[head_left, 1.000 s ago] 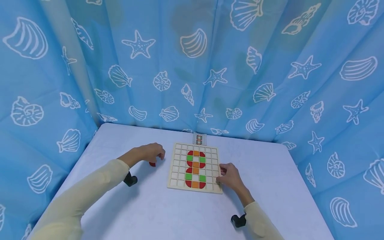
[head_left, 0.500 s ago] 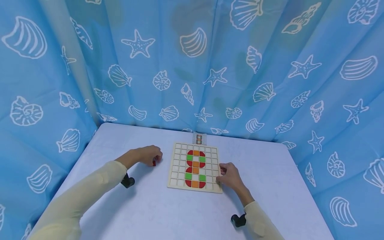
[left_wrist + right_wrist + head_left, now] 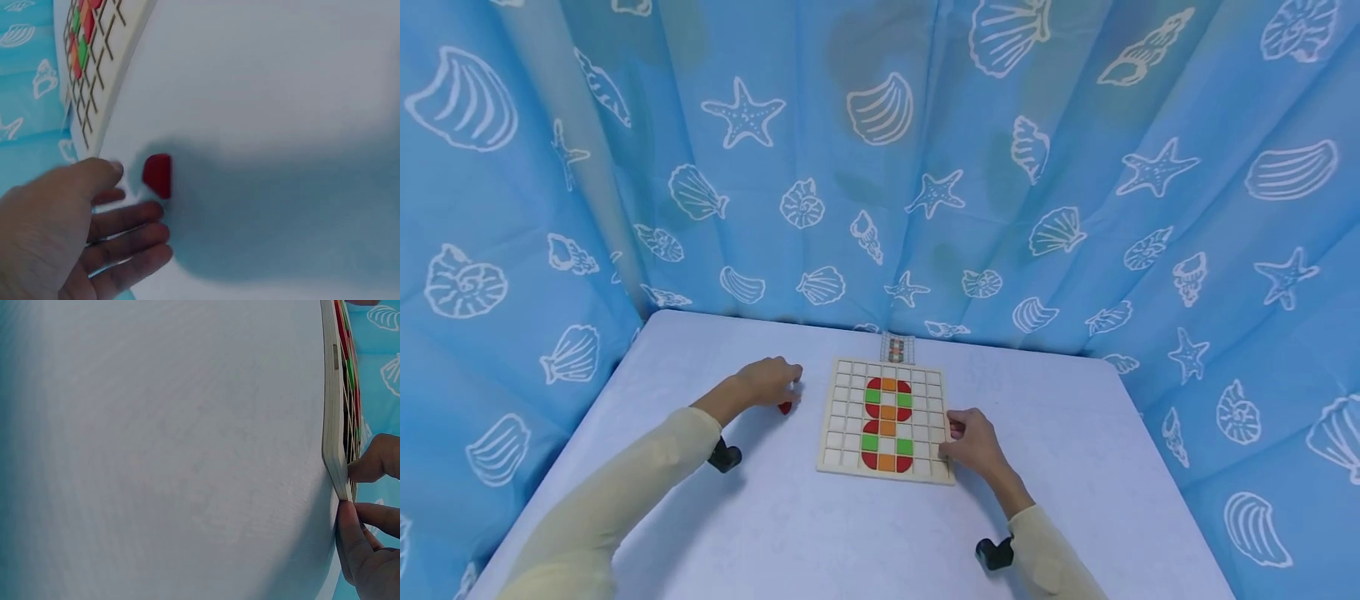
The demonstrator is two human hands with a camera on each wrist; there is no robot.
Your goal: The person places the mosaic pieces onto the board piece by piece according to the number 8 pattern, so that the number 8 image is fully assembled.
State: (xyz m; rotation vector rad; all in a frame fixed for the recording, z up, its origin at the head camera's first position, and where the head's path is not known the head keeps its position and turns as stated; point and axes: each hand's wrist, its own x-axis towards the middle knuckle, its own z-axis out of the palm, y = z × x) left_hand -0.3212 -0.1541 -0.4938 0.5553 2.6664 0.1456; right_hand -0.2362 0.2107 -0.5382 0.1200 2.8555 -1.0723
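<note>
A square wooden grid board (image 3: pixel 842 442) lies on the table, bearing red, green and orange tiles in a figure-eight-like pattern. Left of it, my left hand (image 3: pixel 767 382) hovers over a loose red tile (image 3: pixel 785 407) with one curved side. In the left wrist view, the fingers (image 3: pixel 128 240) are loosely spread and the red tile (image 3: pixel 158 175) is just beyond their tips, not pinched. My right hand (image 3: pixel 976 442) holds the board's right edge. The right wrist view shows fingertips (image 3: pixel 351 519) at the board's corner (image 3: pixel 337 469) and another digit over its top.
Behind the board stands a small pattern card (image 3: pixel 897 348). White cloth covers the table (image 3: pixel 820 542). A blue shell-print curtain (image 3: pixel 880 192) surrounds the back and sides. Each wrist carries a black camera (image 3: pixel 725 457).
My left hand first shifted slightly left and gripped the red tile, tipping it up; now its fingers have loosened and lifted from it. The right hand stays on the board.
</note>
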